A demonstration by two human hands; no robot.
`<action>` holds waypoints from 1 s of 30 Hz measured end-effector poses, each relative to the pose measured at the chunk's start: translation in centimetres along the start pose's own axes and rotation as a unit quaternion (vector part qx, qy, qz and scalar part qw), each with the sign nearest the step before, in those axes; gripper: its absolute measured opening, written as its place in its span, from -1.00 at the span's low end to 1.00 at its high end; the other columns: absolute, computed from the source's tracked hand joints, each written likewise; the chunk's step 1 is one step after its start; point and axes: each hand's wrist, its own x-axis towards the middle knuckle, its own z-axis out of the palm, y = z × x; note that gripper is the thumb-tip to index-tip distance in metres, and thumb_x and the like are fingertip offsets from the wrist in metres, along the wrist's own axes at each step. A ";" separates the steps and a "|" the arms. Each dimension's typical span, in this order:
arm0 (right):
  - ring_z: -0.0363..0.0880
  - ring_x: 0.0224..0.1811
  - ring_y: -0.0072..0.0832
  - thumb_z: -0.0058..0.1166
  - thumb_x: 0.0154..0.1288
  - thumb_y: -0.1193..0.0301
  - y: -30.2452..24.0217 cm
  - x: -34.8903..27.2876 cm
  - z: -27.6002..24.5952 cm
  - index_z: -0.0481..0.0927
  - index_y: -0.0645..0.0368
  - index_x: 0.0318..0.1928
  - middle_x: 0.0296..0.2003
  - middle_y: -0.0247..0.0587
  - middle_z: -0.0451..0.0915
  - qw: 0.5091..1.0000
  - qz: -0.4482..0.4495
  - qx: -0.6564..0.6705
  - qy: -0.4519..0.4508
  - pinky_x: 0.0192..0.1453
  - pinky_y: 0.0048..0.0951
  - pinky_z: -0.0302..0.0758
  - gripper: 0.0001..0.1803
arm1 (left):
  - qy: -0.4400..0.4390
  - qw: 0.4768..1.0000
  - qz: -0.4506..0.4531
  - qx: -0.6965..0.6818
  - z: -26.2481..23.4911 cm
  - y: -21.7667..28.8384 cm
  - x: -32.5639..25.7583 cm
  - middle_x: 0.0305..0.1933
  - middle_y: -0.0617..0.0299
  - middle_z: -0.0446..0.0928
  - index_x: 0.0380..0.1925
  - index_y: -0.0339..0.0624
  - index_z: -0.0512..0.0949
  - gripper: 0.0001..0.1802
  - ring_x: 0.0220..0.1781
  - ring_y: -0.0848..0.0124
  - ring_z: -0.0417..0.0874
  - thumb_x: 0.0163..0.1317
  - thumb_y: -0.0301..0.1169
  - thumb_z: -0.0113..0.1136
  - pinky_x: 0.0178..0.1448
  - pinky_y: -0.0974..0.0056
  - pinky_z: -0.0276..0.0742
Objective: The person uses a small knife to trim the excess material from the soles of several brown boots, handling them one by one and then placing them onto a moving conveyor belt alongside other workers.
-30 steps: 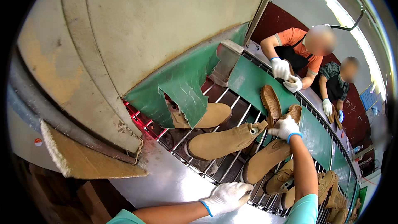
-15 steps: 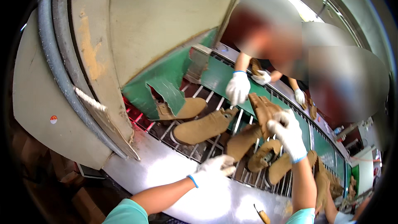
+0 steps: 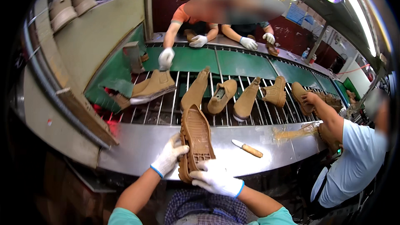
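Observation:
Upright in front of me is a brown shoe sole (image 3: 197, 131), its hollow inner side facing me and a grid of small pockets near its lower end. A second chunky treaded edge shows along its left side, perhaps another sole behind it. My left hand (image 3: 170, 157), in a white glove, grips the left edge. Closed on the lower end is my right hand (image 3: 217, 179), also gloved in white. Just beyond the sole's tip, a tan ankle boot (image 3: 194, 91) lies on the bar conveyor (image 3: 166, 110).
A knife (image 3: 251, 150) with a wooden handle lies on the metal ledge (image 3: 137, 141). Several more tan boots (image 3: 248, 100) lie along the conveyor. Across it, a co-worker's gloved hand (image 3: 166, 58) is by a tan boot (image 3: 154, 86). Another person (image 3: 354, 154) reaches in at the right.
The brown sole has come from above the conveyor back toward me. My left hand, empty before, now grips it together with my right. The view has turned and the boots sit differently.

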 end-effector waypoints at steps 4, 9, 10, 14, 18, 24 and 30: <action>0.68 -0.06 -0.15 0.35 0.36 0.46 -0.2 -0.3 -1.8 0.77 0.02 0.10 -0.07 -0.13 0.66 0.990 0.033 0.136 0.034 0.04 -0.16 0.66 -0.69 | 0.123 0.989 0.039 0.076 -2.2 -0.2 -2.7 0.23 -0.03 0.64 0.59 -0.45 0.20 -0.12 0.11 0.26 0.71 0.28 -0.51 0.29 0.31 0.17 0.66; 0.65 -0.01 -0.19 0.32 0.25 0.62 -2.3 -0.1 -5.9 0.76 0.10 0.12 -0.13 -0.18 0.67 0.985 -0.024 0.131 0.111 0.08 -0.20 0.61 -0.59 | 0.269 0.933 0.144 0.190 -11.1 3.4 -8.7 0.25 -0.09 0.64 0.54 -0.38 0.32 -0.24 0.24 0.20 0.68 0.31 -0.51 0.24 0.35 0.15 0.63; 0.65 -0.03 -0.14 0.36 0.27 0.55 -2.6 0.1 -5.6 0.74 0.10 0.12 -0.11 -0.16 0.67 0.988 -0.058 0.098 0.108 0.06 -0.17 0.61 -0.61 | 0.292 0.912 0.172 0.229 -13.5 4.2 -9.9 0.30 -0.11 0.62 0.53 -0.34 0.35 -0.23 0.32 0.13 0.67 0.30 -0.47 0.28 0.41 0.11 0.59; 0.67 0.00 -0.10 0.39 0.35 0.26 -3.1 2.5 -0.7 0.68 0.08 0.13 -0.04 -0.07 0.67 0.989 -0.144 0.027 0.029 0.15 -0.15 0.60 -0.61 | 0.429 0.554 0.155 0.696 -14.5 7.0 -14.4 0.41 -0.11 0.58 0.40 -0.20 0.52 -0.31 0.40 0.00 0.63 0.26 -0.26 0.38 0.52 0.03 0.51; 0.69 0.12 0.03 0.40 0.35 0.26 -1.9 3.0 0.7 0.71 0.15 0.11 0.10 0.04 0.68 0.994 -0.017 0.095 0.059 0.25 -0.05 0.63 -0.61 | 0.309 0.733 0.234 0.559 -6.6 5.2 -12.9 0.34 -0.05 0.63 0.36 -0.22 0.56 -0.39 0.34 0.07 0.69 0.31 -0.36 0.40 0.48 0.12 0.56; 0.74 0.05 -0.10 0.33 0.40 0.38 3.9 -2.4 0.6 0.71 0.23 0.11 0.03 0.00 0.71 0.985 0.160 0.056 0.036 0.13 -0.16 0.70 -0.67 | 0.164 0.769 0.234 0.572 -0.6 4.3 -6.1 0.33 -0.05 0.61 0.31 -0.23 0.57 -0.40 0.39 -0.01 0.63 0.34 -0.18 0.38 0.48 0.00 0.54; 0.72 -0.42 -0.18 0.36 0.32 0.40 7.2 -8.4 2.0 0.77 0.08 -0.10 -0.40 -0.12 0.68 0.930 0.269 -0.096 0.229 -0.31 -0.18 0.68 -0.84 | 0.042 0.680 0.166 0.713 1.2 8.0 12.9 0.35 -0.16 0.58 0.37 -0.21 0.52 -0.27 0.39 -0.09 0.61 0.29 -0.05 0.39 0.48 -0.02 0.53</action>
